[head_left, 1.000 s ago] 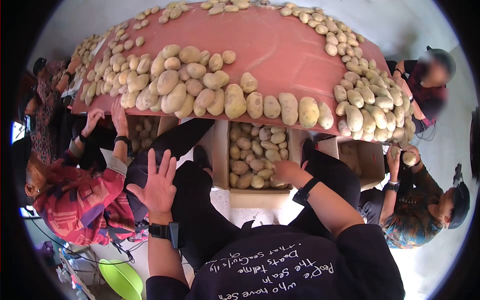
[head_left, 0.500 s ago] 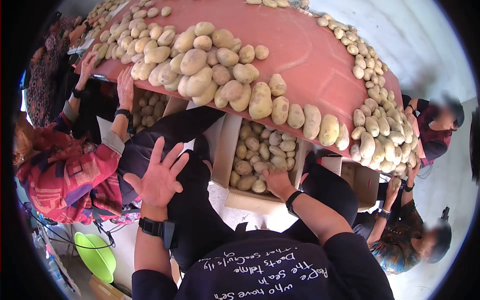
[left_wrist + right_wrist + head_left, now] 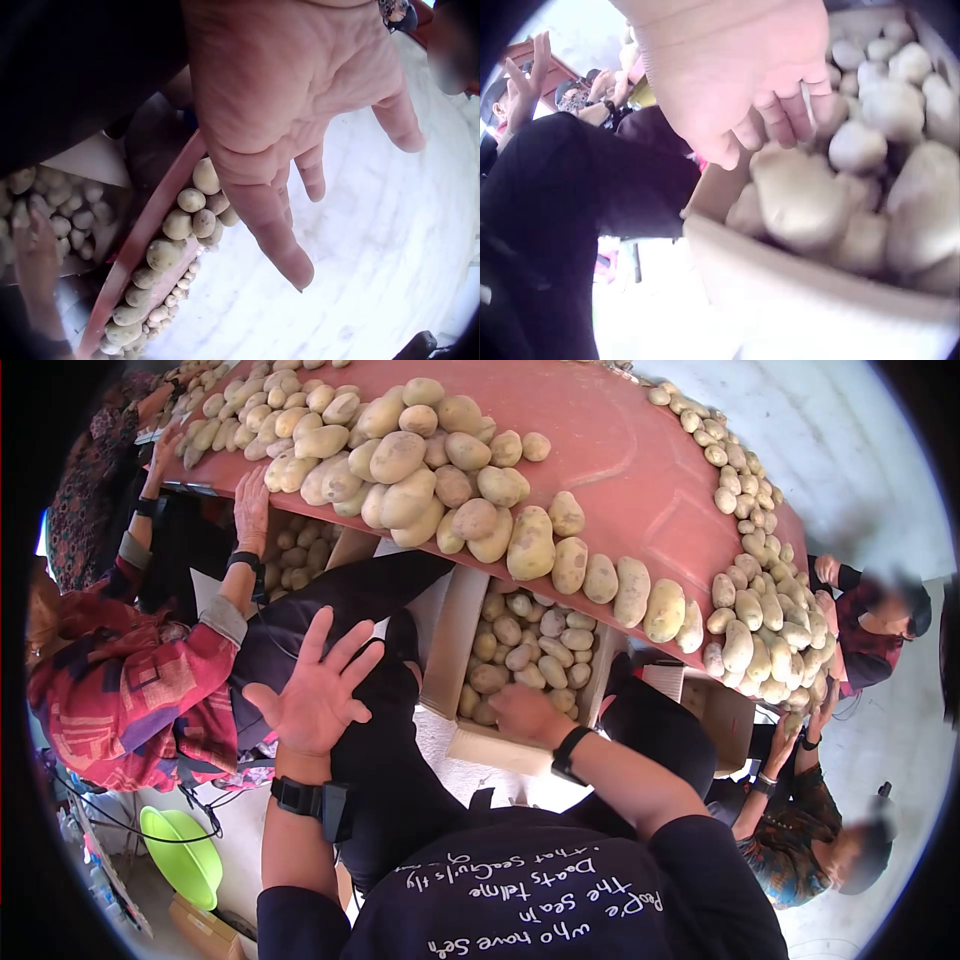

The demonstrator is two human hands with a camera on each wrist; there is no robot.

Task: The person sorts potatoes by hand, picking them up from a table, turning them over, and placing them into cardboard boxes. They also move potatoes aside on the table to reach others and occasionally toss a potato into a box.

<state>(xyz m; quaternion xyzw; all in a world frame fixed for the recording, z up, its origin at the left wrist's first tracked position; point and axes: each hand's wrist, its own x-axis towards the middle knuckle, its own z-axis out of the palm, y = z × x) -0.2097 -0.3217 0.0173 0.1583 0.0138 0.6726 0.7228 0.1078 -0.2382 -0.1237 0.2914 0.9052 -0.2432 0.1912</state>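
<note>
Palm up and fingers spread, my left hand (image 3: 315, 700) hovers over my thigh with nothing in it; its wrist view shows the bare palm (image 3: 277, 97). My right hand (image 3: 528, 715) is down in the near left corner of an open cardboard box (image 3: 500, 750) of potatoes (image 3: 535, 640) between my legs. In the right wrist view its fingers (image 3: 781, 127) bend down, the fingertips right at the top of a large potato (image 3: 799, 199). I cannot tell whether they grip it.
A red tabletop (image 3: 590, 450) lies beyond the box, with heaped potatoes (image 3: 400, 460) and a row along its near edge. People sit at both sides, one in a red patterned jacket (image 3: 140, 690). More boxes stand left and right (image 3: 720, 720). A green basin (image 3: 180, 855) is at lower left.
The view has swung, so the table appears tilted. My right hand has moved from the box's near right side to its near left corner. My left hand stays raised and spread.
</note>
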